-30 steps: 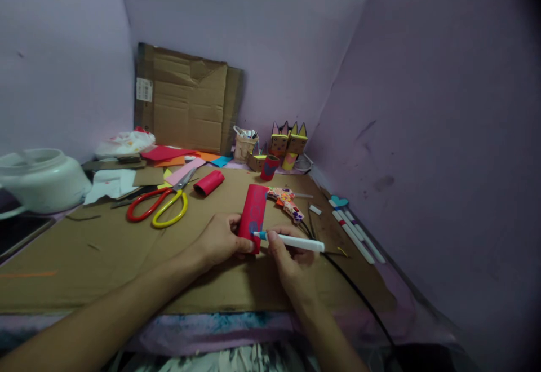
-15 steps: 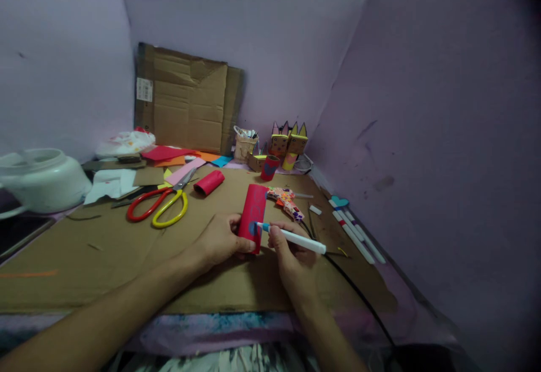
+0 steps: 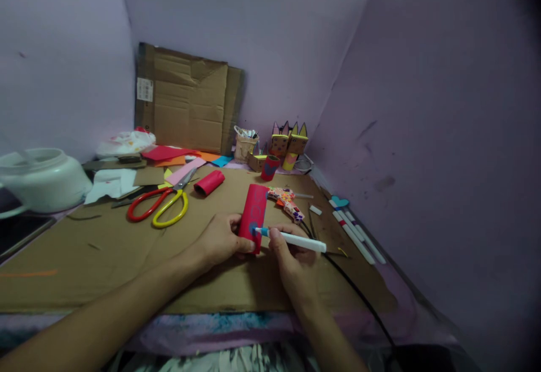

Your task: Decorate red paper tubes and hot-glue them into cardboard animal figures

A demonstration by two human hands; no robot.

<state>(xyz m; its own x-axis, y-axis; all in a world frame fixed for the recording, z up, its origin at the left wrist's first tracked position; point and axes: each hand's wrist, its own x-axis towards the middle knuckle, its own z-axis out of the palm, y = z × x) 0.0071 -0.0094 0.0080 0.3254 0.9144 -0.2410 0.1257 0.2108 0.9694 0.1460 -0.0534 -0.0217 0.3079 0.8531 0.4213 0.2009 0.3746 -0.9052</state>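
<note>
A red paper-covered tube (image 3: 253,206) is gripped near its lower end by my left hand (image 3: 220,239), thumb across the front. Outlined shapes run up its face, and a blue filled patch lies near the bottom. My right hand (image 3: 293,253) pinches a white marker pen (image 3: 302,240) with a blue front end. The pen's tip touches the blue patch on the tube. Just beyond the tube lies a flower-patterned glue gun (image 3: 291,206). A small white cap (image 3: 315,209) sits to its right.
Scissors (image 3: 171,206) with red and yellow handles and another red tube (image 3: 209,182) lie to the left on the cardboard (image 3: 127,259). Several markers (image 3: 353,228) line the right edge. A black cord (image 3: 359,290) runs toward me. A white pot (image 3: 51,183) stands far left.
The marker tip has shifted slightly down and left across the blue patch, and the pen's angle is a little flatter. My left hand and the tube stay in place.
</note>
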